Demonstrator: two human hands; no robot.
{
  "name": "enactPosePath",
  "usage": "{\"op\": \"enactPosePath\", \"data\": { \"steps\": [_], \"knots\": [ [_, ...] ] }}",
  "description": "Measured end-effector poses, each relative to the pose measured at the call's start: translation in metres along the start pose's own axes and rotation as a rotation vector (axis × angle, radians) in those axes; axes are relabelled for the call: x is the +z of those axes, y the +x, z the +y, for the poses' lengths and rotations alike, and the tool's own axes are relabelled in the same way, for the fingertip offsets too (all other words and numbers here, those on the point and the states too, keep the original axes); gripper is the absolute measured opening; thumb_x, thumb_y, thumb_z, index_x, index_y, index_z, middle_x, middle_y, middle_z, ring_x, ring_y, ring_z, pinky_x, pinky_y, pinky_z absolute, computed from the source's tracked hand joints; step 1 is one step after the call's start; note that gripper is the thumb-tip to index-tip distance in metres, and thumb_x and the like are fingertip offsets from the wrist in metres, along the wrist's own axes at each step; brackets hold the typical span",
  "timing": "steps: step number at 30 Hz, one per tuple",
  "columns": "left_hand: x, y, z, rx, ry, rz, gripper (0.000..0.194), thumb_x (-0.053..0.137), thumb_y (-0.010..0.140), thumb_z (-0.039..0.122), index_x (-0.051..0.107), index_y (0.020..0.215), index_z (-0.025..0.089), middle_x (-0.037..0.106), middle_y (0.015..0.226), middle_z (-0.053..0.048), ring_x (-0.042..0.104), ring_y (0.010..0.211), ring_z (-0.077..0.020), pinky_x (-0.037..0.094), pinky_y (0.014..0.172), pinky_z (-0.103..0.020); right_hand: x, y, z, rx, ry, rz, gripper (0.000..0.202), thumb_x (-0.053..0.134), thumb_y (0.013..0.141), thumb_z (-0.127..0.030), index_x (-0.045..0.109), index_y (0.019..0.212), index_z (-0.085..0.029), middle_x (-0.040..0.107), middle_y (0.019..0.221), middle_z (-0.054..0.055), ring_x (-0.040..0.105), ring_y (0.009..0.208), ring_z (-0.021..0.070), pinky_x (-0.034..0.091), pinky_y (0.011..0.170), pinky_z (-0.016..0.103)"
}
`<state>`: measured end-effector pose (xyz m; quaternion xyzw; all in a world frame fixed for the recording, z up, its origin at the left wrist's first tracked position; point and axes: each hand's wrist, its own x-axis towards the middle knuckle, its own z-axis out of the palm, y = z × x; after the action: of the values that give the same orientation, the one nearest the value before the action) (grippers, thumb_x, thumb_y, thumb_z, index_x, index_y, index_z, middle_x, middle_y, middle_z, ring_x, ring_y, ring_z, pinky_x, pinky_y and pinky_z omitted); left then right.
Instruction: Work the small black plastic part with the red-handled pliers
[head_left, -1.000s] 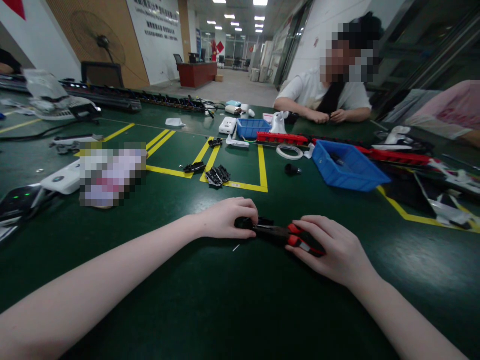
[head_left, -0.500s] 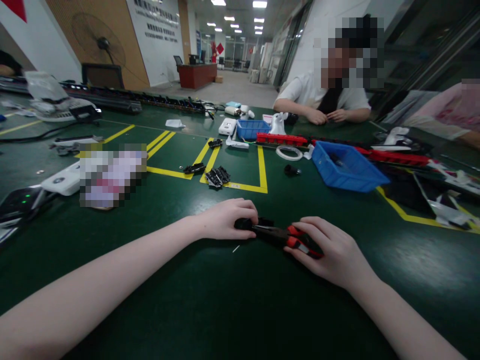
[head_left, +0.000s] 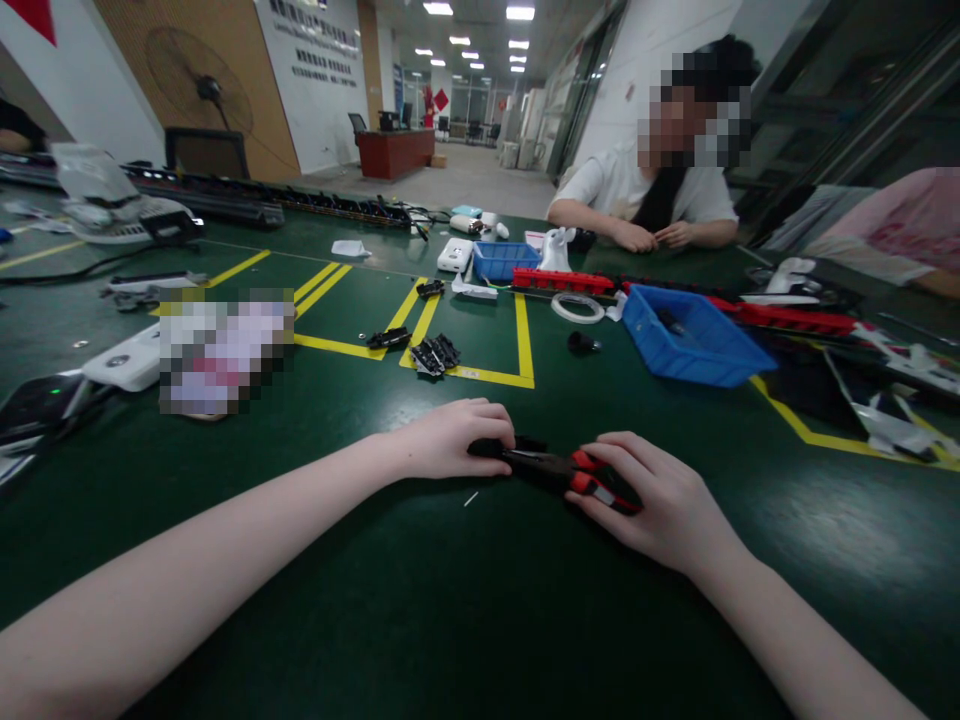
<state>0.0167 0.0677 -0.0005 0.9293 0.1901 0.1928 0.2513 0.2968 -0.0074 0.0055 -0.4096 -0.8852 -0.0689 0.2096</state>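
Note:
Red-and-black pliers [head_left: 600, 487] are gripped by their handles in my right hand [head_left: 660, 495]. Their dark jaws point left and reach a black part [head_left: 487, 449], which my left hand [head_left: 461, 442] holds between thumb and fingers. My left fingers cover much of that part, so its shape is hard to make out. Just below my left hand, a thin white sliver [head_left: 471, 499] lies on the green table [head_left: 480, 610]. Beyond my hands lies a small pile of black parts [head_left: 435, 355].
A phone [head_left: 225, 355] lies at the left. Blue bins [head_left: 694, 340], a white ring [head_left: 577, 308], a black cylindrical piece [head_left: 583, 343] and red strips [head_left: 562, 281] are further back. Across the table sits a person in a white shirt [head_left: 585, 190]; another is at the right edge.
My hands and the pliers have barely moved. The person across the table has shifted their head slightly.

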Motion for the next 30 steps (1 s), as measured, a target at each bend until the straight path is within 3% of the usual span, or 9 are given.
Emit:
{"op": "enactPosePath", "data": {
  "steps": [6,30],
  "knots": [
    [0.0006,0.0005,0.0012,-0.011,0.027,-0.004,0.018,0.065,0.086,0.032,0.062,0.097,0.018,0.061,0.107,-0.006,0.058,0.097,-0.0190,0.045,0.083,-0.031,-0.0025,-0.0005,0.0025,-0.011,-0.002,-0.013,0.042,0.061,0.085,-0.039,0.057,0.120,-0.014,0.065,0.103,0.013,0.065,0.086,0.0222,0.056,0.071,0.035],
    [-0.0036,-0.0004,0.0073,-0.030,0.019,-0.005,0.019,0.065,0.086,0.031,0.062,0.099,0.018,0.061,0.106,-0.006,0.058,0.096,-0.0191,0.046,0.080,-0.031,-0.0056,0.0024,0.0016,0.066,0.074,-0.092,0.031,0.062,0.084,-0.039,0.061,0.107,-0.019,0.066,0.100,0.009,0.066,0.084,0.0206,0.056,0.071,0.033]
  ]
}}
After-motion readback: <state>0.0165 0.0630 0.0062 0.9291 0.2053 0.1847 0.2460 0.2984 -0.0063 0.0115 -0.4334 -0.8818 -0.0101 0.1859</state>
